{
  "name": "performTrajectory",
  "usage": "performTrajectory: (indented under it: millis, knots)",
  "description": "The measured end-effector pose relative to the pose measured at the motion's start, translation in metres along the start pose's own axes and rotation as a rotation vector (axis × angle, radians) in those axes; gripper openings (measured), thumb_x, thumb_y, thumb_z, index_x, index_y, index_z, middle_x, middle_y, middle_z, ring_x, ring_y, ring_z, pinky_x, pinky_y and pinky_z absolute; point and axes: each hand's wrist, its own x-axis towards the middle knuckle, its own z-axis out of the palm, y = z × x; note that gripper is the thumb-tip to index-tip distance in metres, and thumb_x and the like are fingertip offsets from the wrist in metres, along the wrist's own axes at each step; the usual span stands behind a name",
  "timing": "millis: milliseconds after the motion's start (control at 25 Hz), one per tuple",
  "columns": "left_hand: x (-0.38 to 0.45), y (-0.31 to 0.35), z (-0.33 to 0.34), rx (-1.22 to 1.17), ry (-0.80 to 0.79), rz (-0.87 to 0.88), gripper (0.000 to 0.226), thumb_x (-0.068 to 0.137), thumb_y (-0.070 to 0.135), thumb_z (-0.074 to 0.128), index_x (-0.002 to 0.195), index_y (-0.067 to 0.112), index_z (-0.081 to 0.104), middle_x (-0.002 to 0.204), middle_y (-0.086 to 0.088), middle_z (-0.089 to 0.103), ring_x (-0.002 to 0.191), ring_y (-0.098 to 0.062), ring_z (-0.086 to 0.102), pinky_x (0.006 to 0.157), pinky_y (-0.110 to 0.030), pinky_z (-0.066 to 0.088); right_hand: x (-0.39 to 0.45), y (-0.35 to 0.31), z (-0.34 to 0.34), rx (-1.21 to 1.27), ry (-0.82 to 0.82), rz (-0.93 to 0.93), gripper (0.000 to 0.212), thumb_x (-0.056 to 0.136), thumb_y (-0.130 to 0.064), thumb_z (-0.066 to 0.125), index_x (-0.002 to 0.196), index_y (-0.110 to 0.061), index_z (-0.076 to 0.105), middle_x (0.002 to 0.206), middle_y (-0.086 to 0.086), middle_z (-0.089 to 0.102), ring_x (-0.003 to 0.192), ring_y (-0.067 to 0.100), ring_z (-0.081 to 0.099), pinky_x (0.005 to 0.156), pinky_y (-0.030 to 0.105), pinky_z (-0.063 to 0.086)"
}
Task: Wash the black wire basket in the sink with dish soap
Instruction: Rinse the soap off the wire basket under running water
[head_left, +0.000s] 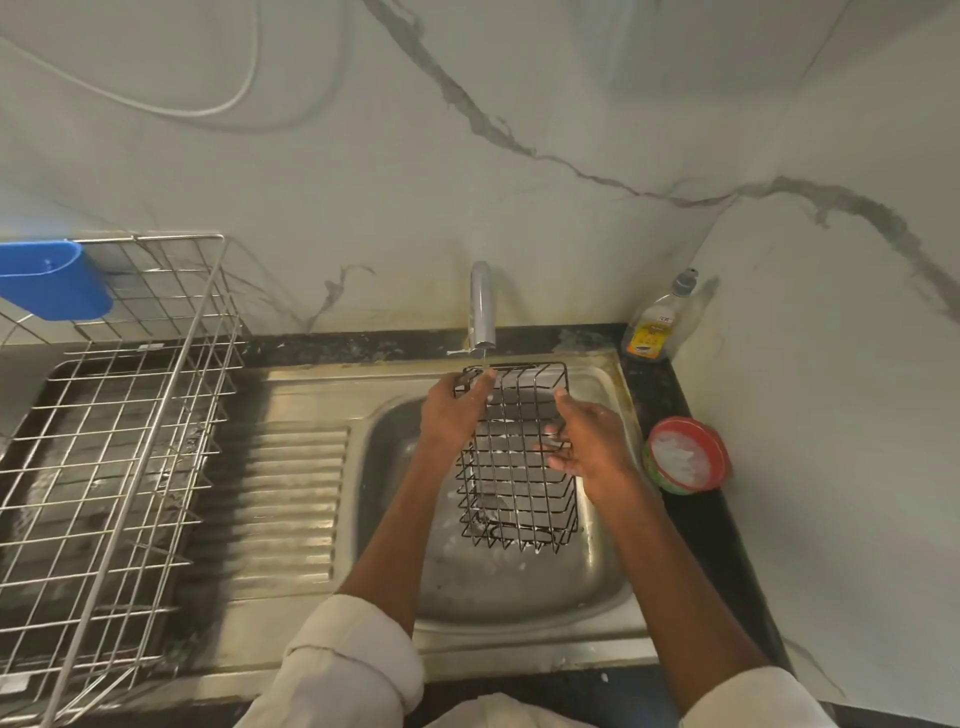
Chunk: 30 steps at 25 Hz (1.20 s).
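Black wire basket (517, 462): held above the bowl of the steel sink (498, 582), long axis running away from the person, far end up under the tap (482, 306); white foam flecks on some wires

Sleeves, pale fabric, rolled back on both forearms: nearest the camera, at the lower edge of the view

Sink: stainless, bowl on the right, ribbed draining board (291, 499) on the left; wet, with suds in the bowl beneath the basket

Left hand (454, 410): fingers closed around the basket's far left rim, holding it; a thin stream of water from the tap falls at its fingertips

Right hand (587, 441): pressed to the basket's right side wall, fingers partly spread and hooked through the wires, soapy; whether it grips firmly cannot be told

Drying rack (124, 467): silver wire, large, standing on the dark counter left of the draining board; blue plastic holder (52, 280) hung on its far left rim

Round tub (685, 457): red rim, white contents, on the black counter just right of the sink

Dish soap bottle (655, 322): clear with yellow label and pump top, in the back corner right of the tap

Wall: pale marble-pattern panels with grey veins; white cable (208, 109) looping across the upper left
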Motion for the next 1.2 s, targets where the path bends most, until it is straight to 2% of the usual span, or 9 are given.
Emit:
performTrajectory:
  millis: [80,240,480,600,760,840,920,1040,1200]
  knots:
    - [0.000,0.003,0.004,0.001,-0.020,0.003,0.085,0.078,0.081,0.069,0.141,0.022,0.065,0.131,0.003,0.072,0.114,-0.020,0.071,0.107,-0.051,0.056,0.001,-0.001,-0.005,-0.015,0.029,0.003,0.033,0.100,-0.042,0.065,0.115,-0.014,0.066,0.090,0.007,0.071,0.080,0.018,0.069,0.071,0.040,0.063]
    - [-0.006,0.006,-0.004,0.031,0.009,0.009,0.067,0.090,0.063,0.074,0.141,0.021,0.066,0.136,-0.001,0.071,0.123,-0.022,0.065,0.112,-0.046,0.051,0.000,0.000,0.001,-0.035,0.028,0.015,0.025,0.101,-0.045,0.063,0.107,-0.021,0.066,0.093,0.009,0.072,0.080,0.023,0.070,0.067,0.037,0.063]
    - [-0.004,-0.008,-0.034,0.030,0.103,-0.018,0.079,0.081,0.073,0.076,0.139,0.019,0.067,0.136,-0.004,0.072,0.124,-0.025,0.067,0.111,-0.052,0.052,-0.010,0.000,0.033,-0.037,-0.076,0.021,0.020,0.104,-0.041,0.059,0.110,-0.022,0.063,0.099,0.008,0.071,0.083,0.020,0.069,0.080,0.042,0.062]
    - [-0.009,-0.003,-0.041,0.047,0.118,-0.033,0.073,0.088,0.062,0.077,0.144,0.017,0.064,0.144,-0.007,0.067,0.129,-0.027,0.064,0.113,-0.049,0.050,-0.015,-0.002,0.039,-0.046,-0.097,0.031,0.021,0.105,-0.041,0.058,0.111,-0.021,0.061,0.098,0.008,0.071,0.083,0.022,0.070,0.077,0.041,0.061]
    - [-0.012,0.003,-0.028,-0.029,0.089,-0.037,0.071,0.087,0.054,0.082,0.144,0.017,0.064,0.131,-0.008,0.074,0.114,-0.025,0.073,0.105,-0.049,0.058,-0.011,-0.003,0.028,-0.118,-0.040,0.016,0.028,0.106,-0.047,0.051,0.118,-0.022,0.057,0.101,0.008,0.066,0.093,0.033,0.071,0.071,0.038,0.062]
    - [-0.012,0.004,-0.016,-0.069,0.073,-0.051,0.069,0.087,0.049,0.083,0.144,0.017,0.063,0.125,-0.007,0.076,0.110,-0.024,0.075,0.105,-0.048,0.058,-0.003,-0.001,0.017,-0.211,-0.001,-0.050,0.040,0.105,-0.052,0.049,0.120,-0.017,0.061,0.101,0.006,0.066,0.090,0.032,0.073,0.070,0.038,0.060]
    - [-0.011,0.006,-0.006,-0.075,0.051,-0.060,0.073,0.083,0.053,0.084,0.144,0.018,0.063,0.128,-0.006,0.075,0.115,-0.024,0.073,0.108,-0.048,0.056,0.004,0.003,0.005,-0.280,-0.010,-0.141,0.053,0.101,-0.059,0.052,0.135,-0.018,0.059,0.122,0.005,0.066,0.108,0.028,0.068,0.085,0.043,0.059]
    - [-0.008,0.003,0.001,-0.076,0.028,-0.049,0.089,0.070,0.067,0.080,0.143,0.020,0.063,0.126,-0.005,0.076,0.113,-0.024,0.074,0.108,-0.050,0.056,0.010,0.005,-0.005,-0.269,-0.140,-0.212,0.079,0.091,-0.065,0.065,0.158,-0.033,0.035,0.162,0.002,0.039,0.145,0.025,0.043,0.115,0.051,0.042]
    - [-0.009,0.003,-0.006,-0.152,0.029,-0.077,0.073,0.084,0.048,0.085,0.147,0.020,0.061,0.128,-0.005,0.075,0.113,-0.028,0.073,0.104,-0.050,0.058,0.017,0.008,-0.012,-0.413,-0.312,-0.229,0.104,0.081,-0.058,0.081,0.161,-0.046,0.017,0.172,0.001,0.019,0.156,0.025,0.023,0.119,0.048,0.031]
